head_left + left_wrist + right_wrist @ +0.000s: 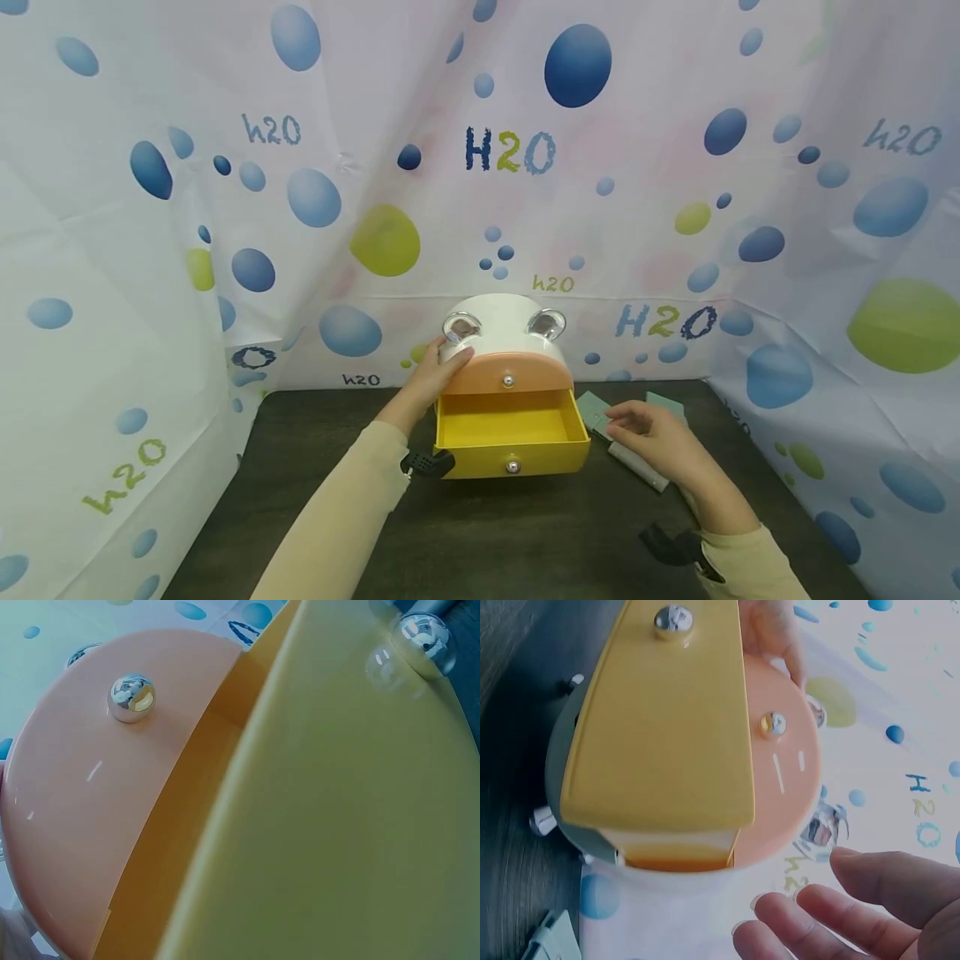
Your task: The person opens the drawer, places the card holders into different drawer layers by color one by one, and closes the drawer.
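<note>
A small rounded drawer cabinet (504,321) has a white top with two silver-rimmed ears, an orange upper drawer (525,372) and a yellow lower drawer (480,460). The yellow drawer is pulled out, and its visible inside holds nothing; the orange one is closed. My left hand (425,385) grips the cabinet's upper left side, thumb on the front edge; its other fingers are partly hidden. To the right of the drawer, my right hand (654,437) hovers with loosely bent fingers, holding nothing. Silver ball knobs (673,622) sit on both drawer fronts.
Pale green flat items (595,410) and a grey-white bar-shaped item (637,467) lie on the dark table (510,542) near the right hand. A patterned cloth (637,250) with blue and green drops hangs behind and at both sides.
</note>
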Action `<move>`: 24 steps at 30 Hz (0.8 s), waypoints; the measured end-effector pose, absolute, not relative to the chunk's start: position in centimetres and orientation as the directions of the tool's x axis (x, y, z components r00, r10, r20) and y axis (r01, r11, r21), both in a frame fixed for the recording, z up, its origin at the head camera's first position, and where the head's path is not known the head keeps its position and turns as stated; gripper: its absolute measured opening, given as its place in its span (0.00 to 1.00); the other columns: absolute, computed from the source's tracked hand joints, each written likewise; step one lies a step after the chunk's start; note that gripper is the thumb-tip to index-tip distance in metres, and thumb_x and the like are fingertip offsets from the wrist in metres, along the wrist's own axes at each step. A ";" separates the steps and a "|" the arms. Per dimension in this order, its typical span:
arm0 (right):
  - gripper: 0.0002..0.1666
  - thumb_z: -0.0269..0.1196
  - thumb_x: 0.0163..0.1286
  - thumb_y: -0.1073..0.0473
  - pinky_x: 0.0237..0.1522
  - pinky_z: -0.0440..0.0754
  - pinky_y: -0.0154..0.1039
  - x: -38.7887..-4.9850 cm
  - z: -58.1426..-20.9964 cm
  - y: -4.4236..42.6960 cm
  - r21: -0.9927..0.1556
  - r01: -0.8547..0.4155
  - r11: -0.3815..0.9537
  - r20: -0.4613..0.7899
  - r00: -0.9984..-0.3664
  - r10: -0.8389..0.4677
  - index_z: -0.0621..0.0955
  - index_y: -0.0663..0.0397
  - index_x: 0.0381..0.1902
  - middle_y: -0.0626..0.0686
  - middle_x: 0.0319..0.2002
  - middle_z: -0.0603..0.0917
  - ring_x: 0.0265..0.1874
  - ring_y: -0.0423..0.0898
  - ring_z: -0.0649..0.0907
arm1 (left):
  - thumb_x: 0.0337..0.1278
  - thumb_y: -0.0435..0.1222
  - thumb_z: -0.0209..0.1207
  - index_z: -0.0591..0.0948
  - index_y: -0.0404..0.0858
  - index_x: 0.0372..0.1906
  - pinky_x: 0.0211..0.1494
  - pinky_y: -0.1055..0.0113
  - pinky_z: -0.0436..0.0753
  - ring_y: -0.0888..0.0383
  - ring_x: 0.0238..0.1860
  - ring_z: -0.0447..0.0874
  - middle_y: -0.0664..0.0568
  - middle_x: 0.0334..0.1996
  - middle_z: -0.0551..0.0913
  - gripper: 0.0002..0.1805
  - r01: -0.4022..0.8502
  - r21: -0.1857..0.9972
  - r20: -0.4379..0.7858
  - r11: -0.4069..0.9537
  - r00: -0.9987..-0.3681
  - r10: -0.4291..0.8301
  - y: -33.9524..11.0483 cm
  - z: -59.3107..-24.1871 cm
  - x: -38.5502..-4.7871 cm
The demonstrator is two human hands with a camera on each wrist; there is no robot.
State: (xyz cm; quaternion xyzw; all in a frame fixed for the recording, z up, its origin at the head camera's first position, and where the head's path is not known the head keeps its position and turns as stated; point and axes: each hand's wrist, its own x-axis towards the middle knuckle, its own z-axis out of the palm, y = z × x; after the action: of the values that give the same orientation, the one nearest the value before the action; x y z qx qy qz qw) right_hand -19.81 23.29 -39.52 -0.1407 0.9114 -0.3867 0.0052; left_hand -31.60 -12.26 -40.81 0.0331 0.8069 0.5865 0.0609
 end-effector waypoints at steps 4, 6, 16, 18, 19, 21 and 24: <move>0.23 0.62 0.73 0.46 0.47 0.84 0.54 -19.9 -39.5 24.1 -0.662 -0.222 0.716 0.104 -0.973 -0.205 0.81 0.57 0.56 0.53 0.47 0.86 0.48 0.54 0.84 | 0.59 0.67 0.57 0.46 0.42 0.81 0.75 0.38 0.53 0.39 0.77 0.49 0.40 0.79 0.48 0.57 -0.019 0.951 -0.062 0.308 -0.990 0.129 -12.3 -41.0 -31.9; 0.23 0.63 0.73 0.46 0.45 0.84 0.52 -20.0 -39.6 24.7 -0.654 -0.214 0.726 0.114 -0.976 -0.184 0.81 0.57 0.56 0.55 0.47 0.86 0.48 0.55 0.84 | 0.58 0.68 0.57 0.45 0.42 0.81 0.75 0.38 0.53 0.39 0.77 0.49 0.40 0.79 0.47 0.57 -0.020 0.952 -0.062 0.306 -0.989 0.131 -12.3 -41.0 -31.8; 0.22 0.63 0.74 0.50 0.40 0.83 0.54 -21.4 -42.0 27.5 -0.616 -0.194 0.764 0.175 -0.979 -0.108 0.81 0.62 0.55 0.61 0.47 0.86 0.46 0.59 0.84 | 0.56 0.69 0.56 0.45 0.44 0.81 0.75 0.37 0.53 0.39 0.77 0.49 0.40 0.79 0.47 0.58 -0.022 0.948 -0.067 0.317 -0.989 0.132 -12.3 -40.8 -31.4; 0.23 0.63 0.74 0.50 0.42 0.83 0.55 -21.8 -42.9 27.9 -0.617 -0.178 0.767 0.176 -0.981 -0.086 0.81 0.63 0.56 0.62 0.48 0.85 0.47 0.61 0.83 | 0.57 0.69 0.56 0.45 0.44 0.81 0.75 0.37 0.53 0.39 0.77 0.48 0.40 0.79 0.47 0.58 -0.019 0.948 -0.064 0.318 -0.989 0.133 -12.3 -40.7 -31.4; 0.24 0.63 0.74 0.50 0.43 0.82 0.56 -22.0 -43.2 28.1 -0.615 -0.165 0.771 0.171 -0.983 -0.073 0.80 0.64 0.56 0.63 0.49 0.85 0.48 0.62 0.83 | 0.57 0.70 0.56 0.45 0.44 0.81 0.75 0.38 0.53 0.39 0.77 0.48 0.40 0.79 0.47 0.58 -0.019 0.948 -0.064 0.317 -0.989 0.132 -12.4 -40.6 -31.4; 0.27 0.62 0.74 0.49 0.45 0.81 0.59 -22.3 -43.8 28.4 -0.611 -0.144 0.779 0.154 -0.986 -0.062 0.79 0.66 0.58 0.67 0.51 0.83 0.50 0.65 0.81 | 0.57 0.70 0.56 0.45 0.44 0.81 0.75 0.38 0.53 0.39 0.77 0.48 0.40 0.79 0.47 0.58 -0.022 0.947 -0.068 0.320 -0.989 0.134 -12.4 -40.6 -31.4; 0.30 0.60 0.75 0.47 0.48 0.79 0.62 -22.7 -44.6 28.8 -0.602 -0.111 0.790 0.114 -0.992 -0.053 0.77 0.68 0.60 0.71 0.55 0.80 0.53 0.69 0.79 | 0.57 0.69 0.56 0.46 0.45 0.81 0.75 0.38 0.52 0.40 0.77 0.48 0.40 0.79 0.47 0.58 -0.033 0.948 -0.081 0.317 -0.987 0.137 -12.6 -40.6 -31.4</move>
State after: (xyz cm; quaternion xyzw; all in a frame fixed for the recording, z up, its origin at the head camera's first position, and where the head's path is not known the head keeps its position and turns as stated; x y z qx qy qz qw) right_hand -22.66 28.82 -44.55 -0.0434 0.9451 -0.3207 -0.0457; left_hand -31.40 -12.60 -40.56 0.0322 0.8081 0.5836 0.0731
